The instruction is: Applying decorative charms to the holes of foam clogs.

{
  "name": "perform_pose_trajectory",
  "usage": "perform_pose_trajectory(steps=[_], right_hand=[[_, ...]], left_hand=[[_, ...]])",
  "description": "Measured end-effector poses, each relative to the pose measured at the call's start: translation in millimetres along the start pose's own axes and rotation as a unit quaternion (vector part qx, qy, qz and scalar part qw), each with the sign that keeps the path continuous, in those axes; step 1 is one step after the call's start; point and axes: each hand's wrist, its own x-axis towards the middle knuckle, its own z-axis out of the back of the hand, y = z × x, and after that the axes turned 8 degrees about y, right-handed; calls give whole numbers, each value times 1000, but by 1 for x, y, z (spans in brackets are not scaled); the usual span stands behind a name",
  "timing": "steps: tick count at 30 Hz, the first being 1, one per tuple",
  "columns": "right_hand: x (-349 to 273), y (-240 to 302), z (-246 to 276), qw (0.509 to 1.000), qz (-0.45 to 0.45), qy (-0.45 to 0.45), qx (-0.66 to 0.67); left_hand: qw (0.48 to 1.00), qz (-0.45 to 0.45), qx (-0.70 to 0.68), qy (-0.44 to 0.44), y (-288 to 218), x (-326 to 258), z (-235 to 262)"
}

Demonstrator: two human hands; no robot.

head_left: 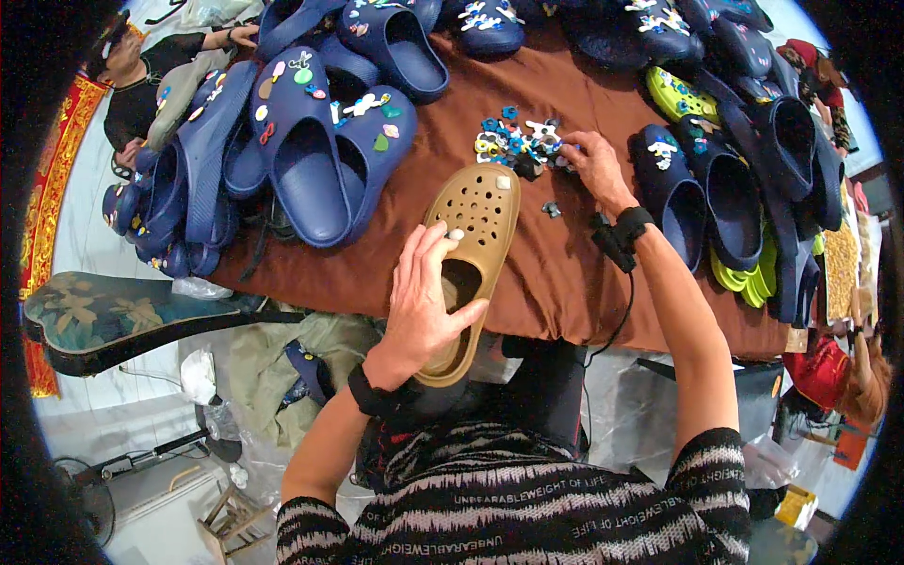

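Red-and-gold banner (55,188) at left, pale floor (89,410) beside it; navy clogs (306,179) crowd the brown cloth (574,292); left hand (419,301) clasps the tan clog (492,212), near centre; right hand (595,165), fingers curled, touches the farther charm pile (518,143), pinch unclear.

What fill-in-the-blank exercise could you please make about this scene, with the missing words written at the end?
1. The left hand holds the tan clog with its toe end pointing ____ the person's body.
2. The right hand is at the edge of a pile of small charms, which lies on a ____ cloth.
3. The decorated clogs at the picture's left are dark ____.

Missing words: away from; brown; blue.
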Motion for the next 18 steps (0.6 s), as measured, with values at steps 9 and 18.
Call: perform_pose_trajectory(steps=[9, 18], right_hand=[[-28, 30, 5, 864, -92, 125, 480], [-60, 58, -9, 826, -130, 186, 517]], left_hand=[[999, -18, -40, 5, 7, -2, -2], [999, -42, -30, -12, 11, -1, -8]])
